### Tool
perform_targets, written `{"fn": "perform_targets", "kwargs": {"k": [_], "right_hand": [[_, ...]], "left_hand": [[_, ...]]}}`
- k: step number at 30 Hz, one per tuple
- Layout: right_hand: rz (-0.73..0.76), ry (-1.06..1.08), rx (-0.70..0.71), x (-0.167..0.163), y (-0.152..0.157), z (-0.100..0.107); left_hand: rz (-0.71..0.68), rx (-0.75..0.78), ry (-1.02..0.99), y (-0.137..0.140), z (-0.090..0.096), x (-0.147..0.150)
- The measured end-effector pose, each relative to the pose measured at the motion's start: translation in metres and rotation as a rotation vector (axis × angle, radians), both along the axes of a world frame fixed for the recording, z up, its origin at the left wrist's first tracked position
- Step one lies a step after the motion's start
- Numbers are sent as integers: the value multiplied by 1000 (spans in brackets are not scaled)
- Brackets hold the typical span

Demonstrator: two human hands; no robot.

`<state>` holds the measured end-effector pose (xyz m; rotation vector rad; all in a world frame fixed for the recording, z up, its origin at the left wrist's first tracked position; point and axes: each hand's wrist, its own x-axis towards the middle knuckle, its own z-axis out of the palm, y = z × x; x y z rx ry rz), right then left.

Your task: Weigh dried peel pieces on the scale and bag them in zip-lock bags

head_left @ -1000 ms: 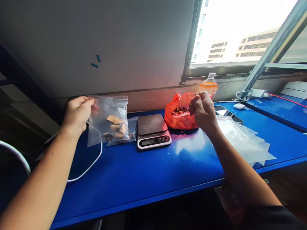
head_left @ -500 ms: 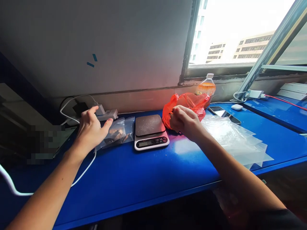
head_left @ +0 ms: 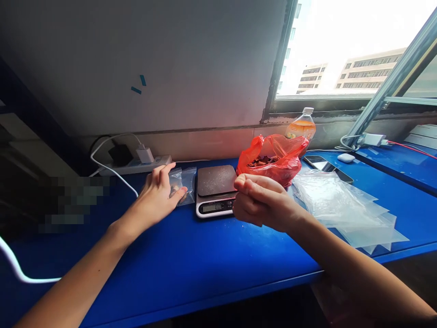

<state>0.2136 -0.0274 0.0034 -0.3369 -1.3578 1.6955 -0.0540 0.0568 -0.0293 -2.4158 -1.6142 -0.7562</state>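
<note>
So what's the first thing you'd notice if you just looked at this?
Probably the bright red bag of brown bits at the back of the shiny blue table, right beside a small kitchen scale. The left hand lies on a clear bag left of the scale, and the right hand hangs curled in front of it. A pile of empty clear bags lies on the right.

Clear zip bag (head_left: 184,181) of brown pieces, flat beside scale (head_left: 215,190)
</note>
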Motion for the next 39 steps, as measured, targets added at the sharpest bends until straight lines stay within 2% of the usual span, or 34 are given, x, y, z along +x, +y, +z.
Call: {"fn": "perform_targets", "kwargs": {"k": [7, 13, 16, 18, 20, 23, 25, 28, 32, 39], "right_hand": [[87, -21, 98, -1, -11, 0], [61, -89, 136, 1, -17, 4], [27, -138, 156, 2, -18, 9], [-39, -189, 200, 0, -18, 9], [-192, -297, 314, -3, -15, 5], [-520, -556, 548, -10, -7, -10], [-642, -719, 605, -16, -3, -23], [-654, -871, 636, -25, -2, -37], [-725, -1042, 794, -32, -6, -46], [-758, -1270, 851, -40, -10, -50]], "left_hand": [[-34, -34, 59, -3, -6, 2], [-35, -65, 85, -5, -8, 4], [-35, -8, 47, -10, 0, 11], [-65, 77, -47, -18, 9, 19], [-162, 124, -147, -32, 19, 28], [-393, 33, -187, -57, 28, 43], [-495, -53, -162, -70, 28, 52], [-503, -94, -136, -79, 22, 59], [-487, -158, -111, -77, 18, 60], [-394, -220, 8, -78, 16, 59]]}}
